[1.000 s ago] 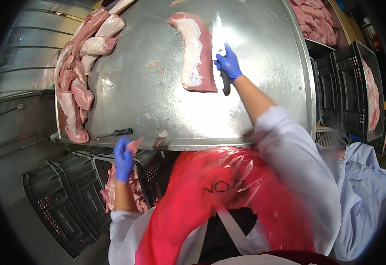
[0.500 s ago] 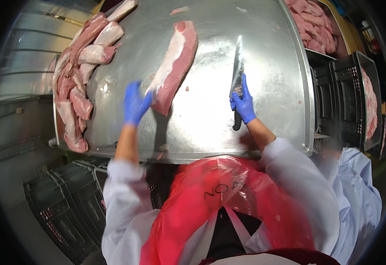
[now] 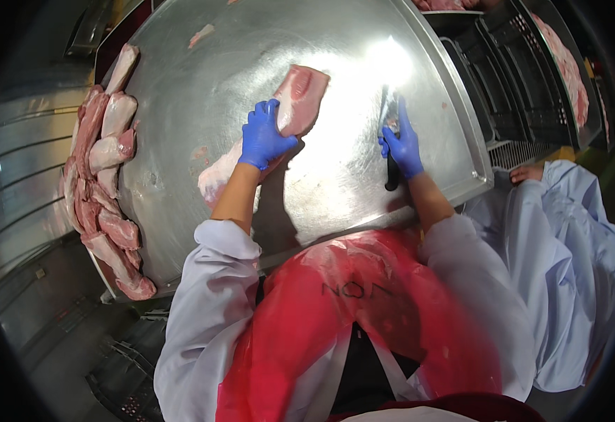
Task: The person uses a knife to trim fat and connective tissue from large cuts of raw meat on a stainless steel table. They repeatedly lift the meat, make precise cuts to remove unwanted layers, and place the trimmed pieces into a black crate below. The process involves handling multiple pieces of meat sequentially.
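The long slab of meat (image 3: 303, 105) lies slantwise near the middle of the steel table (image 3: 349, 193), its far end toward the right and its near end toward the left. The left hand (image 3: 266, 139) in its blue glove straddles the slab's middle, thumb on the right edge and fingers curled over on the left, clasping it; I'd guess the grip sits there to steady or turn the whole length with 1 hand. Over to the right, well apart from the meat, the right hand (image 3: 406, 148) has its fingers wrapped around the black handle of a knife (image 3: 392, 176), with 1 finger stretched along toward the blade, probably for control. The blade points to the far side, which seems to keep its edge clear of the left hand. A small scrap (image 3: 200, 35) lies toward the far left. More meat pieces (image 3: 103, 165) are heaped along the left rim, perhaps to leave working room. Beyond the right rim stand dark crates (image 3: 515, 84), and nearer, a co-worker's pale sleeve (image 3: 560, 200).
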{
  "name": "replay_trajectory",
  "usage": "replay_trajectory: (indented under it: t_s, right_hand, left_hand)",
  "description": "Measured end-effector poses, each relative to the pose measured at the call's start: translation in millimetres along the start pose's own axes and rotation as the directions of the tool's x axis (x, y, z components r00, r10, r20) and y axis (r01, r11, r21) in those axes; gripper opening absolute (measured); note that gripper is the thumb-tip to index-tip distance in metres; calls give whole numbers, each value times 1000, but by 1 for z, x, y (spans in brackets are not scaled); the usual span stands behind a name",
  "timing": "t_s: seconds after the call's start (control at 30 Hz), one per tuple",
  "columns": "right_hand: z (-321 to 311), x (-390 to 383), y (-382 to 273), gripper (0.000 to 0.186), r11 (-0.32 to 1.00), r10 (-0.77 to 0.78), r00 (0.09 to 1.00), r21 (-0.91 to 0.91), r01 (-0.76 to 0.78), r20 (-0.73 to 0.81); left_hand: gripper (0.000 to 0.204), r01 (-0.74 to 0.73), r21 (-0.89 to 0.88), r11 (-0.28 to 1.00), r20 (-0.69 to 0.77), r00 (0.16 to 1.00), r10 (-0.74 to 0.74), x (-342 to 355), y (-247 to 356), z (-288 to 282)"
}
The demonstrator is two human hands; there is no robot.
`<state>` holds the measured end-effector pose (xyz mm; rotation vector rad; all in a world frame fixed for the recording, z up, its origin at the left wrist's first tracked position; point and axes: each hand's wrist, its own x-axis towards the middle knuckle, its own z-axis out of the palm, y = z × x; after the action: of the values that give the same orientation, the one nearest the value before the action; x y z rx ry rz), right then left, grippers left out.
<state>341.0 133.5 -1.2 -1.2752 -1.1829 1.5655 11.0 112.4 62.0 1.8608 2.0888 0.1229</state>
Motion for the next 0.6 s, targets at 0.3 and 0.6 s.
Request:
replay_trajectory:
  t_s: [0.3, 0.6]
  right_hand:
    - [2, 0, -7, 81, 998, 38, 999, -44, -39, -27]
    - [10, 5, -8, 82, 985, 9, 1000, -175, -6, 15]
  left_hand:
    - [48, -112, 112, 987, -53, 992, 118, 51, 109, -9]
    - [26, 106, -101, 989, -10, 994, -108, 92, 76, 6]
